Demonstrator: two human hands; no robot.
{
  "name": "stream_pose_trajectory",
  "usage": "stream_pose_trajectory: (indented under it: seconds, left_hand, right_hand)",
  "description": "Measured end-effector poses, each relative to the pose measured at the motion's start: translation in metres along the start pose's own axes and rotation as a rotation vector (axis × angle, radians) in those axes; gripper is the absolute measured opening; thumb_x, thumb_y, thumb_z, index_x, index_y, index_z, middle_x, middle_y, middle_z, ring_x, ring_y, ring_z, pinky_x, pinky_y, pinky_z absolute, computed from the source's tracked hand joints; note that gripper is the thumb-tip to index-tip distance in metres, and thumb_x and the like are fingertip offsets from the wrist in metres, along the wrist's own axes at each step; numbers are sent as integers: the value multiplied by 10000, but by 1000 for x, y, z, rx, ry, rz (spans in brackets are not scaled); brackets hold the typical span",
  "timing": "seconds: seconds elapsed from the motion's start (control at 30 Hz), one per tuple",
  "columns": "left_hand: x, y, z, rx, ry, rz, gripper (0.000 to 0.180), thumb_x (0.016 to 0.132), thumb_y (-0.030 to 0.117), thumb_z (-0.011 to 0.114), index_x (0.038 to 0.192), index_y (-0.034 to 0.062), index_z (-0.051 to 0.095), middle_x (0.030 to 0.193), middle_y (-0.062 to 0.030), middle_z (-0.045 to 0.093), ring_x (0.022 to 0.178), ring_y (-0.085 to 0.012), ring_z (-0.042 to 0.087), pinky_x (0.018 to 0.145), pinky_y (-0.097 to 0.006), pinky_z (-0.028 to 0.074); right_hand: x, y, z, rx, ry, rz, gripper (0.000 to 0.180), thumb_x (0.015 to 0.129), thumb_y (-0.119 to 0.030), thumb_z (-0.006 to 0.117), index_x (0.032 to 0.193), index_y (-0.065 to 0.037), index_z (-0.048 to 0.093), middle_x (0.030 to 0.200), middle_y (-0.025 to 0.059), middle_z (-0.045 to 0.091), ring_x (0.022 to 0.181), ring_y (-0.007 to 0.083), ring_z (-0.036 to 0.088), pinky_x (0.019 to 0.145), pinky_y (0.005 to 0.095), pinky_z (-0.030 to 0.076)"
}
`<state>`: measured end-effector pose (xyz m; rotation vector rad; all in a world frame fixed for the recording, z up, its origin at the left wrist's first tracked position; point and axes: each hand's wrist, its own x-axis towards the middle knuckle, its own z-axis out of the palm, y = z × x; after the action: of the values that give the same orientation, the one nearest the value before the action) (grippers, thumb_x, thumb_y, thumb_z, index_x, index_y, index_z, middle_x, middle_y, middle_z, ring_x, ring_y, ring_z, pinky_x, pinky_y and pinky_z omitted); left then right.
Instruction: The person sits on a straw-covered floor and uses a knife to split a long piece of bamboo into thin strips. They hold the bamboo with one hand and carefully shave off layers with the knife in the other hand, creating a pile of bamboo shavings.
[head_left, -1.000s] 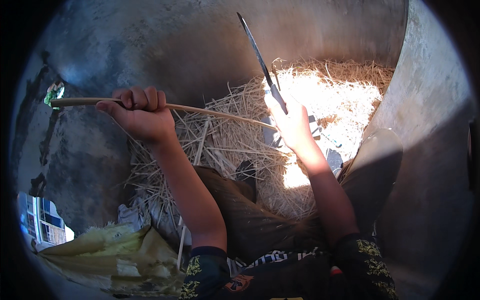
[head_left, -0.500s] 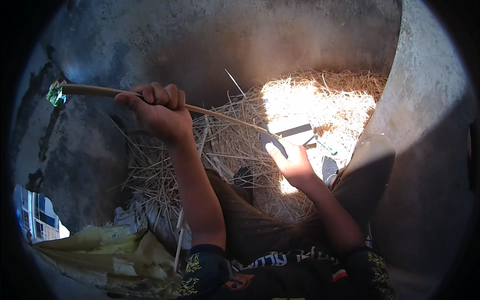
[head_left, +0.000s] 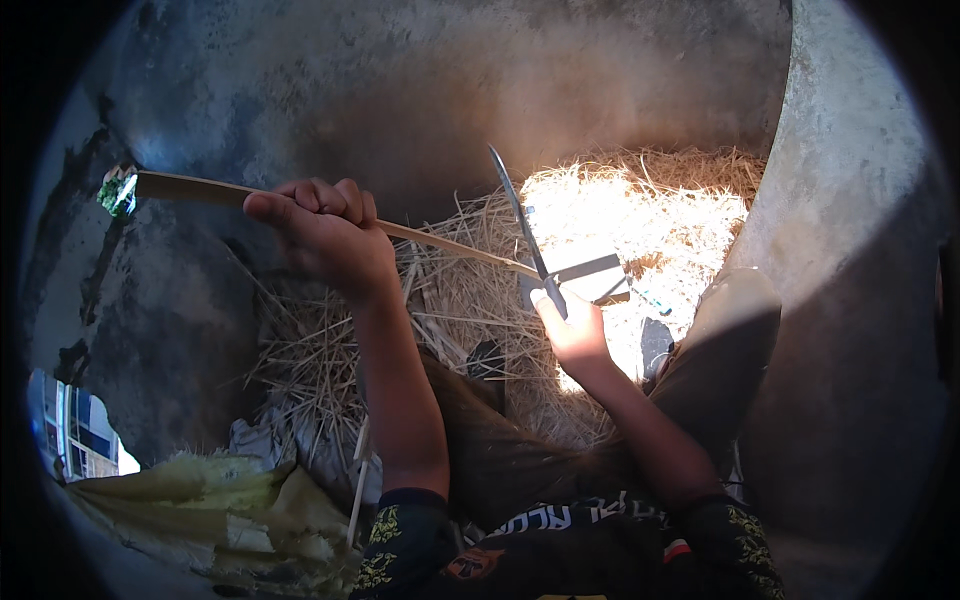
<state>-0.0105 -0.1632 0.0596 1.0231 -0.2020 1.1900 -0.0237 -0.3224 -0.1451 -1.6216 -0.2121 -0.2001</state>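
In my left hand (head_left: 325,230), raised at the left with its fingers wrapped round, is a long flat strip (head_left: 450,243) that looks like split bamboo. Its wide end points out to the left; the thin end slopes down to my right hand (head_left: 580,335). That hand is closed on a knife (head_left: 527,220), whose long dark blade stands up and leans left. The strip's thin end meets the blade just above my right thumb; whether the blade cuts into it I cannot tell. The knife's handle is hidden in my palm.
Below my hands lies a heap of thin straw-like shavings (head_left: 470,280), glaringly sunlit at right. A grey block-like piece (head_left: 588,268) rests there behind my right hand. Concrete walls (head_left: 420,90) curve round. A yellowish torn sheet (head_left: 220,510) lies at lower left.
The knife's blade has swung up into plain view, and my right hand has shifted slightly left. My left hand has moved a little right and down, still holding the strip.
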Motion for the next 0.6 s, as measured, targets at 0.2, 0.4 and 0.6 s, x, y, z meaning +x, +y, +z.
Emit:
stream_pose_trajectory:
  seconds: [0.2,0.4,0.6]
  left_hand:
    - [-1,-9,4,117,86,114,561,969,658,376,730,156,300,569,53,205,421,-75,191,390,-256,182]
    - [-3,-4,5,69,59,104,572,962,661,396,710,157,299,567,53,193,422,-73,179,394,-252,167]
    - [-7,-6,10,-13,-35,69,570,967,644,413,690,162,290,557,54,184,422,-68,154,382,-247,147]
  right_hand:
    - [-28,65,37,145,175,-132,312,984,-265,573,866,23,555,633,122,582,570,155,560,560,337,444]
    - [-10,40,13,-179,-107,132,344,973,-316,586,876,14,586,615,176,596,564,292,612,560,406,463]
    - [-19,25,14,314,62,-81,293,967,-268,611,900,17,591,599,87,547,570,136,501,568,341,439]
